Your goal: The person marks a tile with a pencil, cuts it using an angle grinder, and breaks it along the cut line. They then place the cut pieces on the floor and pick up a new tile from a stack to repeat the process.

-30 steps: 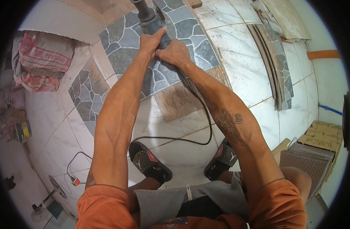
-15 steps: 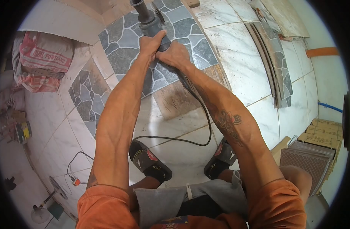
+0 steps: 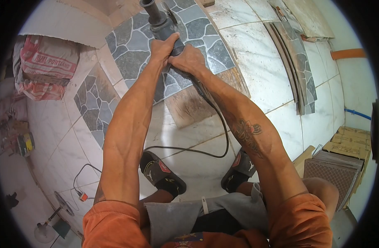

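Observation:
An angle grinder is gripped in both hands over a stone-patterned tile. My left hand wraps its body from the left, thumb along the top. Closed round the rear part of the body is my right hand, its fingers close against the left. The grinder's side handle points up and away, and its disc stands edge-on at the right side, close over the tile. A black cord runs from the tool under my right forearm and loops toward my feet. Under the tile's near edge lies a worn wooden board.
Another patterned tile piece lies left, near a cement bag. Cut tile strips lie on the right. Stacked brown tiles and cardboard boxes stand lower right. A plug and a fan-like object are lower left.
The view has shifted very slightly. Both hands keep the same hold on the grinder, and its place over the tile looks nearly unchanged.

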Tool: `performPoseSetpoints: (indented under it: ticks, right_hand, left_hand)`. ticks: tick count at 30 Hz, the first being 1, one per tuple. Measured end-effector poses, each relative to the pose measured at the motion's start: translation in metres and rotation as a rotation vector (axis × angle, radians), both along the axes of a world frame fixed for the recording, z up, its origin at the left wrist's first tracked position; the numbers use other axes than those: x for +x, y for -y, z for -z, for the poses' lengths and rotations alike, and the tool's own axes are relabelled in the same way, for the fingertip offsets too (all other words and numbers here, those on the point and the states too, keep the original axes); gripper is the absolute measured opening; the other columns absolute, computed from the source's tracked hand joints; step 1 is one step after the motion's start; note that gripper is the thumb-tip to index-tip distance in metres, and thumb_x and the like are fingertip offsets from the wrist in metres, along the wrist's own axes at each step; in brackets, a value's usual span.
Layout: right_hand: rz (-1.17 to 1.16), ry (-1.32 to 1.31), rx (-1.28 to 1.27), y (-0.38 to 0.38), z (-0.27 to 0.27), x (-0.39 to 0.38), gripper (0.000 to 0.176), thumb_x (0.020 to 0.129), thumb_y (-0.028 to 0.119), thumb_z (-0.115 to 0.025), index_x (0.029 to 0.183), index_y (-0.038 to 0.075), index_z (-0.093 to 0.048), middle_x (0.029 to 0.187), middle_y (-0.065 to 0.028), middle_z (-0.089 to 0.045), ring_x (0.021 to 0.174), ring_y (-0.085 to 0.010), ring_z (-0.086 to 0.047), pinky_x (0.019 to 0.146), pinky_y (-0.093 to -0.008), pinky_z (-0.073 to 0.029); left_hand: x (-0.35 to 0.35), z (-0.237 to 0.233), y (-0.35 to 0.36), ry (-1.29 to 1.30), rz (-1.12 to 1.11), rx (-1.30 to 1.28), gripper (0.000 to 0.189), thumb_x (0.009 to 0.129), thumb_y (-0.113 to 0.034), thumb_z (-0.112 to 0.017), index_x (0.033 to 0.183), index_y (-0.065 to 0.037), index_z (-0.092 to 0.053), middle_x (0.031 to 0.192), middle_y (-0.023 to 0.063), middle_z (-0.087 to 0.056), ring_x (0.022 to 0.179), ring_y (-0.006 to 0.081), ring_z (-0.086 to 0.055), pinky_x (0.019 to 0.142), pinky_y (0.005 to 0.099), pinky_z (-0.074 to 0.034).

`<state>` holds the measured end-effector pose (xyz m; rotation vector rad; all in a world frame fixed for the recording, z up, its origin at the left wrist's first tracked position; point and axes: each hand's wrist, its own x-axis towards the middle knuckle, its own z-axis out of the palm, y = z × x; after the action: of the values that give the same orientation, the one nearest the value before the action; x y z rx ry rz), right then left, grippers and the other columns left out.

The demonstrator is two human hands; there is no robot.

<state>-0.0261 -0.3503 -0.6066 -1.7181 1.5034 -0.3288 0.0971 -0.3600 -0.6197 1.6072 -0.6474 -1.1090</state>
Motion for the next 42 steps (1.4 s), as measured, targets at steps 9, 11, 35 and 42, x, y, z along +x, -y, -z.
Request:
performPoseSetpoints:
  ticks: [9,11,35,42]
  right_hand:
    - [0.019,-0.013,-0.004,-0.004,0.002,-0.002,0.073,0.066,0.046,-0.076,0.106,-0.013,-0.065,0.107,-0.0331,-0.068,0.105,-0.0425,-0.068,0.091,-0.0439,-0.054]
    - [0.008,-0.012,-0.007,-0.004,0.003,-0.003,0.073,0.066,0.047,-0.076,0.106,-0.013,-0.065,0.107,-0.0332,-0.068,0.105,-0.0427,-0.068,0.091,-0.0441,-0.054]
    - [0.019,-0.001,0.029,-0.012,0.0,-0.009,0.07,0.065,0.042,-0.076,0.105,-0.014,-0.065,0.106,-0.033,-0.068,0.103,-0.0421,-0.069,0.09,-0.0429,-0.055]
    - [0.003,-0.004,0.007,-0.016,0.002,-0.012,0.072,0.066,0.042,-0.075,0.108,-0.016,-0.063,0.106,-0.0335,-0.068,0.104,-0.0429,-0.068,0.09,-0.0432,-0.055]
  left_hand:
    - [-0.003,0.002,-0.004,0.001,0.001,0.004,0.032,0.078,-0.023,-0.082,0.089,0.006,-0.071,0.086,0.0093,-0.069,0.067,0.0153,-0.065,0.058,0.0315,-0.052]
    - [-0.004,0.001,-0.004,-0.004,-0.004,0.002,0.032,0.077,-0.023,-0.082,0.089,0.006,-0.071,0.086,0.0093,-0.069,0.067,0.0154,-0.065,0.058,0.0316,-0.052]
    - [-0.011,-0.002,-0.012,0.044,-0.011,0.045,0.035,0.078,-0.024,-0.081,0.089,0.007,-0.071,0.085,0.0096,-0.069,0.069,0.016,-0.065,0.06,0.0315,-0.052]
    - [-0.011,0.004,-0.015,0.027,0.004,0.018,0.035,0.078,-0.024,-0.081,0.09,0.007,-0.071,0.086,0.01,-0.07,0.07,0.016,-0.065,0.061,0.032,-0.052]
